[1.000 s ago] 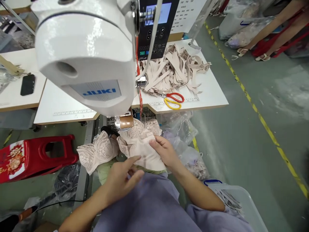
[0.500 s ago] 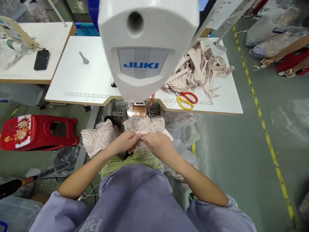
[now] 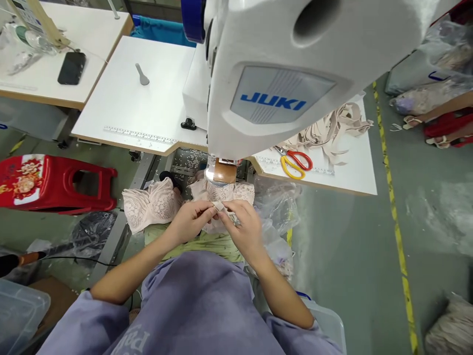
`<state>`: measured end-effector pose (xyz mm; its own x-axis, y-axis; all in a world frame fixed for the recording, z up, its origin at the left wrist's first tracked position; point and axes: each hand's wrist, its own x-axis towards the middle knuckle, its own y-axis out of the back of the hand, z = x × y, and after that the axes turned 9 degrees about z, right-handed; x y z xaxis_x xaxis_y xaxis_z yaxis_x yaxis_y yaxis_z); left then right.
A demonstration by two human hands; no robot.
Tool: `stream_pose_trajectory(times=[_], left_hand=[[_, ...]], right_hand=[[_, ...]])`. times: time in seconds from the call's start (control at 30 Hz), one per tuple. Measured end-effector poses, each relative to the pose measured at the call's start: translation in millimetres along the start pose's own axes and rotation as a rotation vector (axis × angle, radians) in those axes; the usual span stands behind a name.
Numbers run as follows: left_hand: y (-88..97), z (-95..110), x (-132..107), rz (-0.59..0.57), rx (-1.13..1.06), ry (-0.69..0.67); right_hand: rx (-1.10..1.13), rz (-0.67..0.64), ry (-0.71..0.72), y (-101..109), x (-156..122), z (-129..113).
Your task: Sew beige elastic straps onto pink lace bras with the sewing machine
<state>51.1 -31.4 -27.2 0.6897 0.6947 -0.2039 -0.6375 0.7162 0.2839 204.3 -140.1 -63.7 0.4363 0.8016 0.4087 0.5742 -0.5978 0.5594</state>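
Observation:
My left hand point(image 3: 195, 217) and my right hand point(image 3: 244, 224) meet in front of my body. Both pinch a small beige fabric strap end point(image 3: 219, 206) between thumb and fingers. Just beyond them, a pale pink lace bra point(image 3: 242, 193) lies below the head of the white JUKI sewing machine point(image 3: 254, 118). More of the pink lace cups point(image 3: 152, 207) rest left of my left hand. The needle area is hidden behind the machine's head, and how the strap joins the bra cannot be made out.
On the white table point(image 3: 111, 98) are a small grey tool point(image 3: 142, 75), red-and-yellow scissors point(image 3: 295, 164) and a heap of beige straps point(image 3: 332, 128). A red stool point(image 3: 74, 183) stands at the left. Clear plastic bags point(image 3: 275, 202) hang under the table's right side.
My view has turned, so the machine head now appears farther right. My right hand's fingers have spread around the strap end, which shows more clearly between both hands.

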Motion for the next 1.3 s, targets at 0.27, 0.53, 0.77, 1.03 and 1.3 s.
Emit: stream_pose_trajectory(times=[0.27,0.53,0.77,1.03,1.3], left_hand=[[-2.3,0,1,0.056,0.115,0.012],[15.9,-18,10,0.051,-0.015,0.176],[23.4,-14,5,0.035,-0.342,0.318],[24.3,-18,4,0.045,-0.691,0.44],[16.0,-21,6,0.069,-0.598,0.375]], right_hand=[[-0.012,-0.039,0.022,-8,-3,-5],[-0.17,-0.03,0.022,32,37,71],[-0.653,-0.128,-0.127,97,139,168],[-0.628,-0.096,-0.213,122,51,101],[-0.207,-0.367,-0.068,76,-11,-1]])
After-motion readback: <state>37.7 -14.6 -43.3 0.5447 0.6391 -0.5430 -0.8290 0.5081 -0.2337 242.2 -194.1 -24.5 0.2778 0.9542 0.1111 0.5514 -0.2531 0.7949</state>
